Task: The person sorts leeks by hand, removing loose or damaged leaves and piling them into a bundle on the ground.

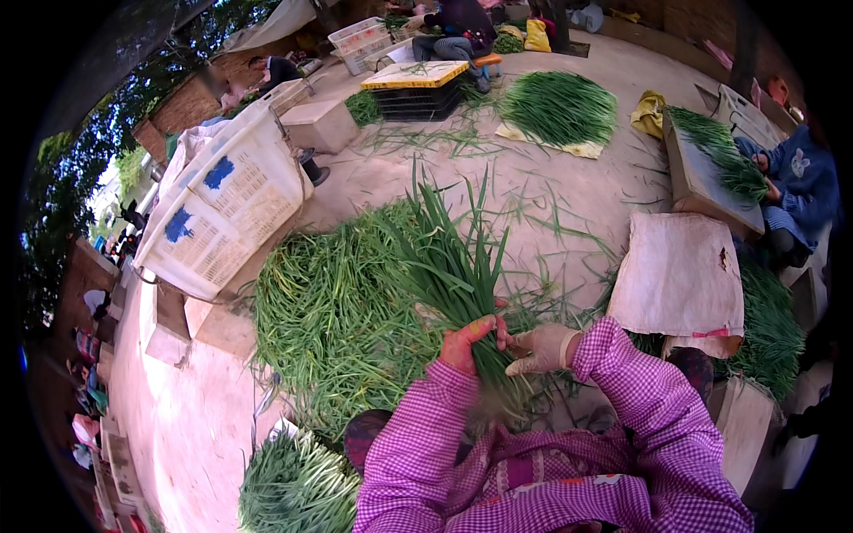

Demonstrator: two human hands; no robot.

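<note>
1. Clock centred on the bunch of long green leaves (455,282), twelve pointing away from the worker. The bunch is held over the floor (187,435), in front of the lap. Leaf tips fan toward eleven and twelve; stalk ends point between five and six.
2. Left hand (466,345): grip closed around the lower stalks, thumb wrapped across them.
3. Right hand (538,348): at four o'clock, pale, apparently gloved, fingers bent close by the stalk ends. Cannot tell whether its grip pinches any stalk or merely rests alongside.
4. Handling, my judgement: light overall, limp at the tips, firmer toward the base. Leaves probably slick and easily bruised; loose strands could slide out. Best held low, where the stalks gather, with an even, gentle squeeze; the tips give little support.
5. Nine o'clock: loose heap of greens (329,311), tangled. Seven: neater pile (298,489), paler stalks showing.
6. Ten: white crate (233,213) with blue patches, tilted. One: broad mound of greens (560,107) on sacking (577,150). Three: pale cloth (680,275).
7. Two, farther out: co-worker in blue (807,178), hands at greens on a low desk (706,173).
</note>
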